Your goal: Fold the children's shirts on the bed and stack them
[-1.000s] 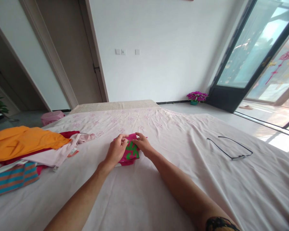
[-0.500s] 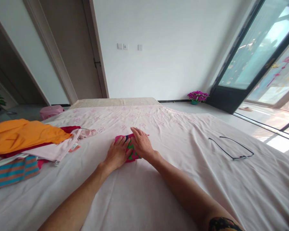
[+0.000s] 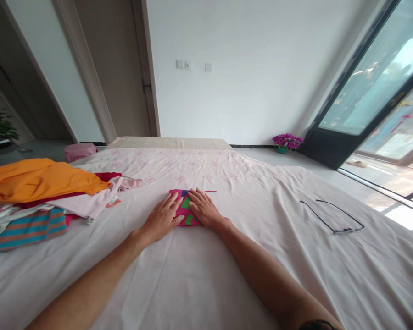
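A small folded pink cloth (image 3: 183,219) with green and blue patches lies flat on the bedsheet (image 3: 179,284) in front of me. My left hand (image 3: 161,216) rests on its left side, palm down with the fingers stretched out. Across its right side lies my right hand (image 3: 204,208), also flat, fingers extended. A thin pink strip sticks out past the cloth's upper right edge. The palms cover the cloth's two sides, so its exact kind does not show.
To the left lies a heap of clothes, with an orange garment (image 3: 44,179) on top and a striped one (image 3: 30,229) below. Eyeglasses (image 3: 333,219) lie on the right of the sheet. Beyond the bed are a pink stool (image 3: 80,151) and purple flowers (image 3: 287,142).
My hands have spread slightly apart toward the cloth's sides, and more of its middle shows. The right hand now lies flatter. The whole view has shifted a little.
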{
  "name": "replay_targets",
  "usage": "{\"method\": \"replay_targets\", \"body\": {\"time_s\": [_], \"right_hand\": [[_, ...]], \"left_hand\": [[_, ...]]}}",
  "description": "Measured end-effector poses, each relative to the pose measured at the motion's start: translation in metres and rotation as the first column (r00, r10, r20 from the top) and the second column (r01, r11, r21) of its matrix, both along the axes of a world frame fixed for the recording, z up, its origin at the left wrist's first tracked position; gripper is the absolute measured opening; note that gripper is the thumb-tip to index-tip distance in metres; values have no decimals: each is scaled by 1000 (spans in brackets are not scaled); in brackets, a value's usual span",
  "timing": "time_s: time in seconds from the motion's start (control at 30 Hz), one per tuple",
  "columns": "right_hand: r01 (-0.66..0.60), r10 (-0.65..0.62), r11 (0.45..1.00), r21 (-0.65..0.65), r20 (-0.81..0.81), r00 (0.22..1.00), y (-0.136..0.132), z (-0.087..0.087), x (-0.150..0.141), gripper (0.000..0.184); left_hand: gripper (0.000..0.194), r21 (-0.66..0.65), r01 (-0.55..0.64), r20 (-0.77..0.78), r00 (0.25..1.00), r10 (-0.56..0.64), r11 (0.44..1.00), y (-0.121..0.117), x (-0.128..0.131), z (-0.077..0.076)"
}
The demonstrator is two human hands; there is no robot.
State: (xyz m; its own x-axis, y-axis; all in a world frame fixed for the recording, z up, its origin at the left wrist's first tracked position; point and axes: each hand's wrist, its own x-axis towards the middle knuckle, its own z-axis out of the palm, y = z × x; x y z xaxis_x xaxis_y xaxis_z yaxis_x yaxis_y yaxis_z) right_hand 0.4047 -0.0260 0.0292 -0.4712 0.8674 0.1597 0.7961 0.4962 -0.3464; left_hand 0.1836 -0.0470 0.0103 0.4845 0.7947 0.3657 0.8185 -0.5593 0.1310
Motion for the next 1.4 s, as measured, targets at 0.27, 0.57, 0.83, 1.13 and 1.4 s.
{"method": "replay_targets", "body": {"time_s": [0.27, 0.57, 0.83, 1.13, 1.4], "right_hand": [[68, -68, 998, -2, 13, 998, -5, 9, -5, 55], [111, -112, 993, 39, 18, 994, -7, 7, -9, 52], [145, -145, 987, 74, -1, 989, -10, 4, -11, 52], [322, -320, 947, 2, -108, 941, -11, 7, -7, 62], [398, -395, 917, 29, -71, 916, -8, 13, -6, 46]], "left_hand": [[60, -84, 38, 72, 997, -32, 996, -29, -36, 6], [52, -196, -35, 288, 953, 91, 980, -23, -49, 11], [51, -150, -114, 253, 956, 149, 982, -16, -59, -3], [46, -160, -180, 345, 911, 226, 970, -20, -37, 0], [51, -566, -8, 665, 587, 462, 824, 0, -10, 13]]}}
